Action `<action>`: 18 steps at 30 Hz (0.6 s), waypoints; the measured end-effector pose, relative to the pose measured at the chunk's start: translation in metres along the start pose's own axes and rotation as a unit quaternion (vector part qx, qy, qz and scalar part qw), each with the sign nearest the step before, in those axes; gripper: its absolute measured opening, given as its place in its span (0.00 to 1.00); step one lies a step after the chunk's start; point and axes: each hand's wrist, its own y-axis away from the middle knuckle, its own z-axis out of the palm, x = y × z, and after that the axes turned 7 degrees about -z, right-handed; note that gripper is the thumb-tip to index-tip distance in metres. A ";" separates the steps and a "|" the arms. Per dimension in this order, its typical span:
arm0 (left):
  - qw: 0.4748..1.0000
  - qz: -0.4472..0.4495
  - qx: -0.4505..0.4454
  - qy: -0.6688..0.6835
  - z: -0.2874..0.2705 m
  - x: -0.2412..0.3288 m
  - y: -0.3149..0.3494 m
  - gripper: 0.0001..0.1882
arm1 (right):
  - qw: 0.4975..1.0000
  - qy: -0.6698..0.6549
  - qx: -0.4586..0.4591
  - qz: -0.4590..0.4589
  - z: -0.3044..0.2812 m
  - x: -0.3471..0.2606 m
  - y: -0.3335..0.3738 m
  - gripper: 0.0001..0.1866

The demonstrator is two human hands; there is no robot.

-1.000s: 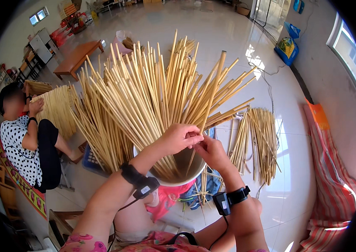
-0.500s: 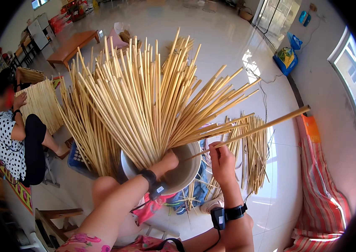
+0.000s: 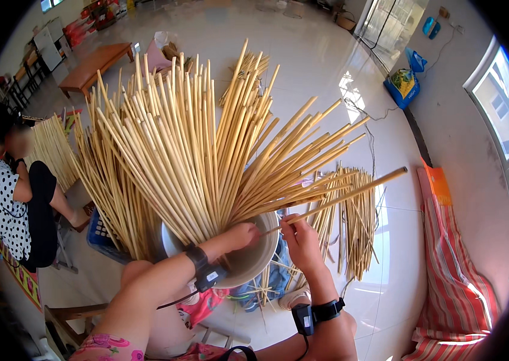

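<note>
From the head view, the right hand pinches one stick by its near end, tip at three o'clock, light, stiff, best held low, while the left hand grips the bundle in the bowl.

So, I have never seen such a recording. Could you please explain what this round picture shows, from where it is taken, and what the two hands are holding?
The picture comes from a wide camera worn on a person's head, looking down, so straight edges bend near the rim. The left hand grips the base of a big fan of pale sticks standing in a round bowl. The right hand pinches one single stick that points off to the right. More sticks lie in a pile on the shiny tiled floor. Another person sits at the left.
</note>
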 end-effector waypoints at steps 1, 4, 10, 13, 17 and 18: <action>0.997 0.059 0.011 -0.048 0.006 0.015 0.005 0.13 | 1.000 0.011 0.006 0.002 -0.003 0.002 0.000 0.07; 0.964 0.204 0.058 -0.161 0.017 0.085 0.060 0.12 | 0.999 -0.013 0.028 0.028 -0.012 0.000 0.003 0.06; 0.940 0.284 0.088 -0.166 0.024 0.095 0.088 0.10 | 0.993 -0.060 0.092 0.034 -0.028 -0.024 0.004 0.06; 0.949 0.268 0.041 -0.161 0.019 0.092 0.077 0.11 | 0.988 -0.054 0.145 0.010 -0.045 -0.024 0.007 0.07; 0.978 0.168 -0.096 -0.073 0.005 0.100 0.072 0.14 | 0.950 -0.160 0.265 0.047 -0.077 -0.005 0.007 0.08; 0.979 0.145 -0.129 -0.061 -0.001 0.104 0.074 0.14 | 0.934 -0.201 0.291 0.055 -0.082 -0.003 0.006 0.09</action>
